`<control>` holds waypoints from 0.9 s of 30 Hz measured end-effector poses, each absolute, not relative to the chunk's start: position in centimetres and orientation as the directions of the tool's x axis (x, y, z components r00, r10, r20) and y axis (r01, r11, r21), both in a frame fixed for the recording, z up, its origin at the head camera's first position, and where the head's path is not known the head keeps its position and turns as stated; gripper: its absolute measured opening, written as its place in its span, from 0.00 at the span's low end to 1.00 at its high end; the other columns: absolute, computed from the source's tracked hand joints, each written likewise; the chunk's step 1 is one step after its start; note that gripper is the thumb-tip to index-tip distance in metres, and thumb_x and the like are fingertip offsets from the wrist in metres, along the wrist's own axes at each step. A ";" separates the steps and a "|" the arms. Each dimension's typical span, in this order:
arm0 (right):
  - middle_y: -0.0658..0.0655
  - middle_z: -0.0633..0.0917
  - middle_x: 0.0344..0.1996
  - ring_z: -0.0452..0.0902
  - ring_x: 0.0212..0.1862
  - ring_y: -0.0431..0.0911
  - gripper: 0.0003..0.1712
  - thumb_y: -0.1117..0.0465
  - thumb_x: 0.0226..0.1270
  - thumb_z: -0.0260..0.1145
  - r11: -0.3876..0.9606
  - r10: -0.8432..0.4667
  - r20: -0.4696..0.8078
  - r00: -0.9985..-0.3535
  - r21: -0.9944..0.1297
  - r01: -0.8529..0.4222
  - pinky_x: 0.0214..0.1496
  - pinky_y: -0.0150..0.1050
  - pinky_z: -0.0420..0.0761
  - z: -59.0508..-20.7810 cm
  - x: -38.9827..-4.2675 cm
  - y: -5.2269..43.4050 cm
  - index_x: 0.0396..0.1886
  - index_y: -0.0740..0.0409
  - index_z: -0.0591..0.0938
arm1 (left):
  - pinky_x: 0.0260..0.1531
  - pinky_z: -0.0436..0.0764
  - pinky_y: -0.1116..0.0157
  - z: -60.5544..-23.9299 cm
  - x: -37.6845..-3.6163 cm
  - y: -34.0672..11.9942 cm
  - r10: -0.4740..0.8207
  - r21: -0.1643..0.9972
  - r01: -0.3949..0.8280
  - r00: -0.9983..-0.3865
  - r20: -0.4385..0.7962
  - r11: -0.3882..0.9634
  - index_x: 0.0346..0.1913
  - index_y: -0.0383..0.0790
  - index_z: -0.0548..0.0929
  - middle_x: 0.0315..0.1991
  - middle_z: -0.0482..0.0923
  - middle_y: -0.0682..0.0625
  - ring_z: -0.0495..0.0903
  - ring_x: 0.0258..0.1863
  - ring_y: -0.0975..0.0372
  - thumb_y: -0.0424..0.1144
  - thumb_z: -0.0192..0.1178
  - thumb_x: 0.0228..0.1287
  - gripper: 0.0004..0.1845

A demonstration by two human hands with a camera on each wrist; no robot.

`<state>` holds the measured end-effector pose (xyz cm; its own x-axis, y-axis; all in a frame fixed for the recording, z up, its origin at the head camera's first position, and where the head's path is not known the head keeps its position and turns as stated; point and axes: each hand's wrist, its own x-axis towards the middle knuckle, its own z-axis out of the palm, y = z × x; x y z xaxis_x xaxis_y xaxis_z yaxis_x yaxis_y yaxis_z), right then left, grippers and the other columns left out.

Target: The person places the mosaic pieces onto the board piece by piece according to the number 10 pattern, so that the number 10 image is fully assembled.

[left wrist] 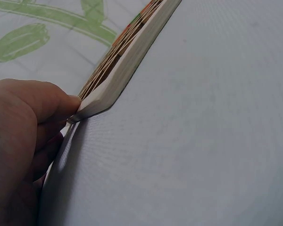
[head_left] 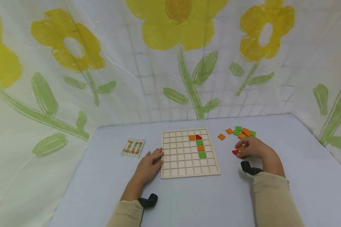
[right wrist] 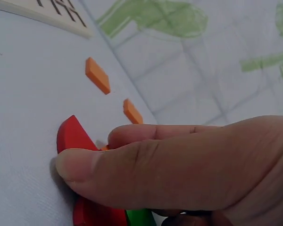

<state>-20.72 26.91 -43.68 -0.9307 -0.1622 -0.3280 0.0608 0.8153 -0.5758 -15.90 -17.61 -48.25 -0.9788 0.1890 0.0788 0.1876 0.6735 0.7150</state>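
A square wooden grid board (head_left: 180, 171) lies mid-table, with a few orange, green and red tiles in its right-hand squares. My left hand (head_left: 148, 165) rests at the board's left edge. In the left wrist view, its thumb (left wrist: 61, 101) touches the board's corner. To the right of the board, my right hand (head_left: 254, 148) is low over loose tiles. It pinches a red tile with a curved edge (right wrist: 71, 134) between thumb and index finger. Below the thumb are another red tile (right wrist: 96, 214) and a green tile (right wrist: 139, 217), partly hidden.
A small card with a coloured grid pattern (head_left: 133, 147) lies left of the board. Beyond my right hand is a pile of orange and green tiles (head_left: 245, 131). Two orange tiles (head_left: 221, 136) lie apart from it. A flower-printed curtain (head_left: 159, 78) hangs behind the table.
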 end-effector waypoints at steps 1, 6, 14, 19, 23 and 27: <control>0.55 0.78 0.30 0.71 0.36 0.48 0.25 0.52 0.53 0.77 0.812 -0.166 -0.327 -0.930 -0.580 0.059 0.34 0.37 0.69 -43.8 -20.7 26.8 0.50 0.56 0.84 | 0.78 0.50 0.55 -48.2 -15.9 -17.6 0.188 0.714 0.187 -0.979 0.078 0.675 0.62 0.42 0.80 0.70 0.68 0.55 0.64 0.72 0.60 0.41 0.61 0.68 0.21; 0.55 0.78 0.30 0.74 0.33 0.47 0.24 0.52 0.55 0.76 0.816 -0.144 -0.305 -0.942 -0.575 0.062 0.33 0.36 0.70 -44.6 -21.1 25.8 0.51 0.55 0.84 | 0.78 0.51 0.55 -48.5 -16.0 -17.8 0.181 0.707 0.180 -0.981 0.074 0.684 0.62 0.43 0.80 0.70 0.69 0.56 0.64 0.72 0.61 0.42 0.61 0.68 0.21; 0.55 0.79 0.29 0.72 0.26 0.47 0.16 0.55 0.56 0.74 0.812 -0.126 -0.290 -0.949 -0.579 0.069 0.25 0.37 0.74 -44.8 -21.6 23.2 0.43 0.56 0.84 | 0.78 0.50 0.54 -48.6 -15.8 -17.6 0.183 0.710 0.183 -0.980 0.077 0.680 0.62 0.42 0.80 0.70 0.69 0.56 0.65 0.72 0.59 0.41 0.62 0.68 0.21; 0.53 0.79 0.27 0.68 0.21 0.46 0.11 0.56 0.56 0.74 0.788 -0.134 -0.283 -0.950 -0.612 0.072 0.20 0.35 0.72 -44.4 -21.5 22.2 0.34 0.53 0.80 | 0.78 0.50 0.54 -48.6 -15.7 -17.5 0.186 0.707 0.187 -0.979 0.079 0.682 0.62 0.42 0.80 0.70 0.68 0.56 0.65 0.72 0.60 0.41 0.62 0.67 0.21; 0.54 0.80 0.31 0.65 0.19 0.47 0.10 0.55 0.58 0.72 0.768 -0.141 -0.275 -0.951 -0.637 0.070 0.16 0.36 0.71 -43.5 -21.1 21.6 0.34 0.52 0.79 | 0.78 0.50 0.54 -48.5 -15.8 -17.6 0.188 0.706 0.190 -0.979 0.082 0.682 0.62 0.42 0.80 0.70 0.68 0.56 0.65 0.72 0.60 0.41 0.62 0.68 0.21; 0.52 0.83 0.36 0.73 0.32 0.49 0.08 0.55 0.60 0.70 0.751 -0.206 -0.240 -0.949 -0.660 0.004 0.25 0.37 0.76 -43.1 -21.1 20.7 0.38 0.50 0.84 | 0.78 0.50 0.54 -48.5 -15.8 -17.5 0.188 0.707 0.192 -0.979 0.084 0.681 0.62 0.42 0.80 0.70 0.68 0.56 0.64 0.72 0.60 0.40 0.62 0.68 0.21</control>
<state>-21.14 20.73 -43.08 -0.9487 -0.2060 -0.2397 0.0037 0.7511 -0.6602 -15.83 -17.54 -48.50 -0.9786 0.1880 0.0843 0.1917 0.6808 0.7069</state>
